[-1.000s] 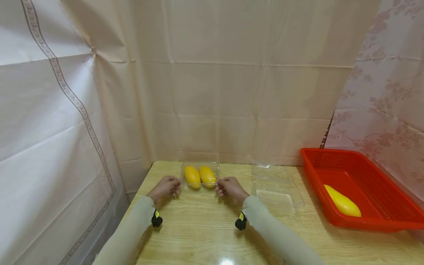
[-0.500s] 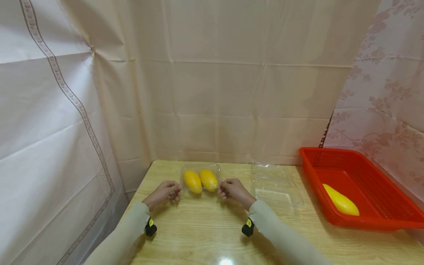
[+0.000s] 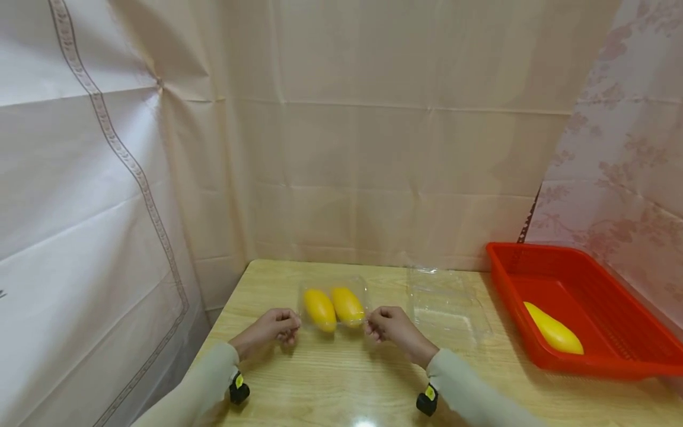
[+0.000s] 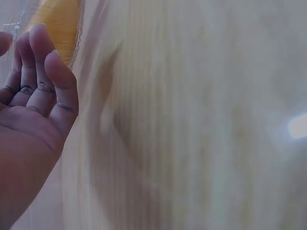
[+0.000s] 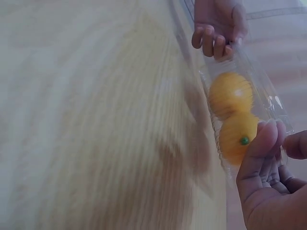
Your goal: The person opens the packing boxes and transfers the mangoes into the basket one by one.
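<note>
Two yellow mangoes (image 3: 320, 310) lie side by side in a clear plastic box (image 3: 333, 282) over the wooden table. My left hand (image 3: 270, 331) pinches the box's near left corner between thumb and fingers. At the near right corner, my right hand (image 3: 396, 330) pinches the rim in the same way. The right wrist view shows the box (image 5: 261, 79) stretched between both hands, a green stem spot (image 5: 244, 140) on the nearer mango. In the left wrist view, the fingers of my left hand (image 4: 38, 91) partly cover the box edge and a mango (image 4: 60, 24).
A second clear plastic box (image 3: 445, 308) stands to the right on the table (image 3: 325, 379), its lid raised toward the back. Farther right, a red plastic basket (image 3: 565, 255) holds one more yellow mango (image 3: 555, 329). Cloth curtains (image 3: 341, 148) hang behind the table and on both sides.
Both hands have drawn the box with the two mangoes toward me and slightly to the right. The grip at both corners stays. The other box and the basket remain in place.
</note>
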`<action>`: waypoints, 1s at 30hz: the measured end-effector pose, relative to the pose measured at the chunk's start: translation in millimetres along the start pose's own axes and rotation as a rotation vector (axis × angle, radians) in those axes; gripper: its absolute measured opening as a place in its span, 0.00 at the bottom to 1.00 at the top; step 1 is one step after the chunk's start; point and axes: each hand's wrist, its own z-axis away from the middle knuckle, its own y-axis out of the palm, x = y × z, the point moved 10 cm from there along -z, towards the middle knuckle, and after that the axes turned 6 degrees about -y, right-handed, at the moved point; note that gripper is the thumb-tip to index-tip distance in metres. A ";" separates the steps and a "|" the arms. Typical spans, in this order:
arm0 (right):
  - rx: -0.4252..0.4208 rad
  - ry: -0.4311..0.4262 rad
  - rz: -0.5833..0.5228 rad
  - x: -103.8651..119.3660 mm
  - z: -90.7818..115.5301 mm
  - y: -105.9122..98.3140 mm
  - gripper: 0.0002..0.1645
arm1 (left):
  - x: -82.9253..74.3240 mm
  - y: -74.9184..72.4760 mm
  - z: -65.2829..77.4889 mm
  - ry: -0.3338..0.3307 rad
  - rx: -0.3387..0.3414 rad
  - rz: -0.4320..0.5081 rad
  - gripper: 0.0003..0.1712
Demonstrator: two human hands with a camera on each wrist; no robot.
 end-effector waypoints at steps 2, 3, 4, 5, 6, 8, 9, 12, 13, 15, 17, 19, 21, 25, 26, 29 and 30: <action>0.006 -0.001 0.003 2.0 8.3 -1.2 0.20 | 1.5 7.1 2.3 -0.006 0.024 0.014 0.21; 0.011 -0.004 0.003 2.7 12.0 -2.0 0.20 | 2.4 10.9 3.4 -0.012 0.036 0.021 0.22; 0.015 -0.002 0.005 3.3 16.0 -2.8 0.20 | 2.6 14.7 4.9 -0.016 0.046 0.027 0.23; 0.017 0.006 0.006 3.3 19.9 -3.8 0.20 | 2.4 18.8 6.5 -0.019 0.055 0.032 0.22; 0.022 0.012 0.008 3.0 23.5 -4.5 0.21 | 2.6 22.4 7.8 -0.024 0.064 0.037 0.21; 0.032 0.021 0.008 2.3 30.4 -6.0 0.21 | 2.0 29.3 10.7 -0.032 0.079 0.047 0.19; 0.037 0.026 0.005 1.1 33.4 -6.8 0.21 | 1.7 32.5 11.9 -0.035 0.085 0.050 0.19; 0.048 0.036 0.012 -0.6 42.5 -9.0 0.21 | 0.6 41.3 15.4 -0.038 0.108 0.059 0.16; 0.051 0.036 0.014 -0.8 45.5 -9.8 0.22 | 0.3 44.2 16.7 -0.039 0.114 0.061 0.16; 0.055 0.039 0.021 -1.3 52.0 -11.6 0.22 | -0.1 50.2 18.8 -0.039 0.123 0.059 0.15; 0.061 0.044 0.017 -2.0 58.5 -13.4 0.22 | 0.2 56.6 20.8 -0.049 0.132 0.062 0.15; 0.064 0.050 0.007 -3.9 64.5 -15.0 0.22 | 0.4 63.1 22.6 -0.058 0.139 0.063 0.14; 0.067 0.055 0.000 -6.4 69.8 -16.3 0.21 | 0.1 69.0 24.7 -0.062 0.144 0.061 0.13; 0.072 0.060 -0.014 -11.6 80.0 -17.8 0.20 | -0.6 78.5 29.1 -0.063 0.153 0.053 0.10; 0.076 0.060 -0.016 -12.6 82.4 -17.8 0.20 | -0.2 80.2 30.2 -0.064 0.156 0.050 0.10; 0.087 0.052 -0.029 -15.7 88.7 -17.7 0.20 | 1.9 85.3 32.3 -0.066 0.166 0.048 0.10; 0.090 0.046 -0.036 -16.7 90.3 -17.6 0.20 | 3.2 86.8 32.7 -0.070 0.169 0.050 0.09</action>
